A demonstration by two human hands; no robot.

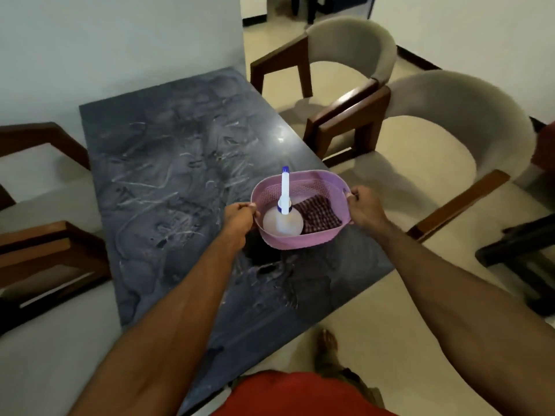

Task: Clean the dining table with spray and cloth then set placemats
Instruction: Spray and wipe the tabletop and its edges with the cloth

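A purple plastic basket (321,180) is held over the right side of the dark marble dining table (168,163). My left hand (239,219) grips its left handle and my right hand (365,207) grips its right handle. Inside stands a translucent spray bottle (282,220) with a white and blue nozzle, and beside it, on the right, lies a folded checked cloth (319,216). Whether the basket touches the tabletop I cannot tell; a dark shadow lies under it. No placemats are in view.
Two grey padded chairs with wooden arms (354,55) (468,130) stand off the table's right side, pulled back on the tiled floor. More chairs (45,250) are at the left side. A dark stand (522,259) is at the far right. My foot (327,346) is by the near table edge.
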